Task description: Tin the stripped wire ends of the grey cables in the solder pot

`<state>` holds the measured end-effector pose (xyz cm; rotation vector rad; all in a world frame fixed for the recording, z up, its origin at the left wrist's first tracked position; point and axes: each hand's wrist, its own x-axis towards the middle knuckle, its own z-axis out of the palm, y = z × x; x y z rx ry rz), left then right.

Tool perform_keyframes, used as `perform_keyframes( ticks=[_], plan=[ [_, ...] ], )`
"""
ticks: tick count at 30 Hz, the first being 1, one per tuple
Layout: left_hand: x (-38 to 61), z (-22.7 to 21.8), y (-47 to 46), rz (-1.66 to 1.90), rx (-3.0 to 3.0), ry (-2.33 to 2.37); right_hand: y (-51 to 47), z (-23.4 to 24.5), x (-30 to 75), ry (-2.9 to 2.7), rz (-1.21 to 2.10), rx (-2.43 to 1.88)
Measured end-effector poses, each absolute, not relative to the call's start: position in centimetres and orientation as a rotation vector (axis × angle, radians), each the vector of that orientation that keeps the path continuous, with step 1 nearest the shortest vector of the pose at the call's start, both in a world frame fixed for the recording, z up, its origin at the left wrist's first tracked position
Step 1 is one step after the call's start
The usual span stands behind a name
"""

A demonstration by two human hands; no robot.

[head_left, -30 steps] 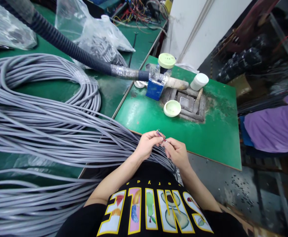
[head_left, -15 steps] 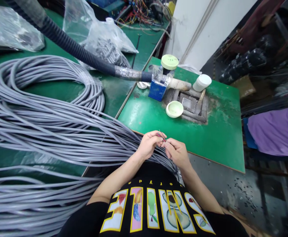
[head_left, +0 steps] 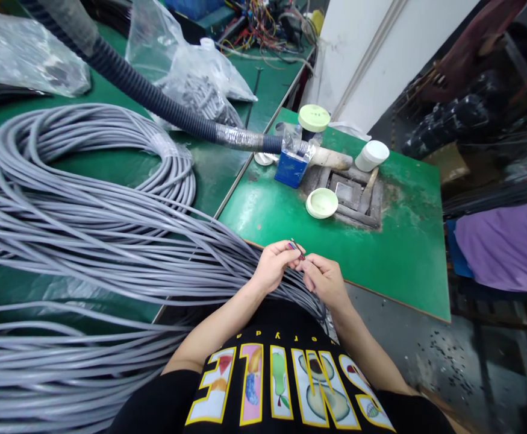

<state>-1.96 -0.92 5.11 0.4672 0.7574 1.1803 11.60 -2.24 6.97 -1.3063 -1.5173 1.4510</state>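
Observation:
Thin coloured wires [head_left: 296, 248], dark and reddish, stick out between my two hands near the front edge of the green table. My left hand [head_left: 276, 264] pinches them between thumb and fingers. Fingertips of my right hand [head_left: 323, 276] are closed at the near end of the same wires, right beside the left fingers. Thick grey cables [head_left: 218, 265] run from the left and pass beneath my hands. Whether the wires come out of one of these cables is hidden by my fingers.
A soldering pot [head_left: 349, 196] is set in the green tabletop [head_left: 394, 259], with a pale shallow dish [head_left: 321, 204], white jar [head_left: 371, 155] and blue box [head_left: 290, 167] around it. A ribbed hose [head_left: 155, 99] crosses overhead. At right is a person's purple garment [head_left: 507, 247].
My hands stay close together on the wires, with only slight finger movement. The whole view has shifted a little, so the table and its items appear slightly lower and further right.

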Motion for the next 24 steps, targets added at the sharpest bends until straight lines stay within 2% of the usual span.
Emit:
perform_keyframes(
  ticks=[11,24],
  plan=[
    [-2.1,4.1,-0.7,1.237,0.524,0.824,-1.7,7.4,11.3,-1.575,1.428,-1.325],
    [-1.5,4.7,-1.2,1.369,0.578,0.992,-1.9,7.5,10.5,-1.582,1.191,-1.391]
  ],
)
